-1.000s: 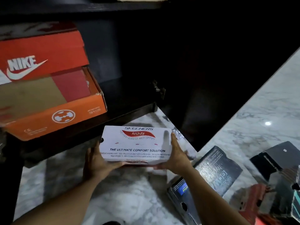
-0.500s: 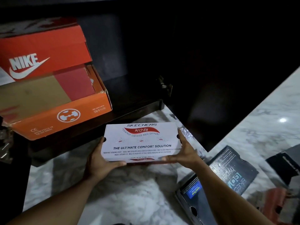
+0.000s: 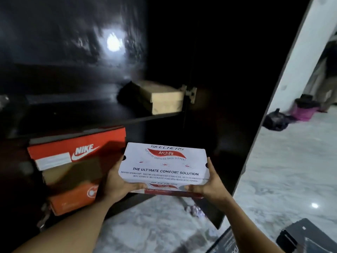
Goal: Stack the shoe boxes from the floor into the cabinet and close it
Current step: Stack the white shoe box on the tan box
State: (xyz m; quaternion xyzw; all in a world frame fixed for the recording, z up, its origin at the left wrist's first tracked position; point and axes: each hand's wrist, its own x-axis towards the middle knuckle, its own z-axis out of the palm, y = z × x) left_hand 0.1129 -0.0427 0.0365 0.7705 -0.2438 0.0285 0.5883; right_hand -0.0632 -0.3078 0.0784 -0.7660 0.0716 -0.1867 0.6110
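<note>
I hold a white Skechers shoe box [image 3: 164, 165] level in front of the open dark cabinet. My left hand [image 3: 116, 185] grips its left end and my right hand [image 3: 209, 187] grips its right end. On the cabinet's lower shelf to the left stands a red Nike box [image 3: 76, 148] on top of a brown box [image 3: 73, 174] and an orange box [image 3: 73, 199]. A tan box [image 3: 164, 99] rests on the upper shelf [image 3: 91, 115], at its right end.
The open cabinet door [image 3: 237, 106] stands dark to the right of the white box. Black shoe boxes [image 3: 306, 236] lie on the marble floor [image 3: 284, 161] at lower right. Dark and pink bags [image 3: 291, 115] sit far right.
I have lifted the white box from near the floor up to the height of the Nike box. My view has tilted upward, and the upper shelf with the tan box now shows.
</note>
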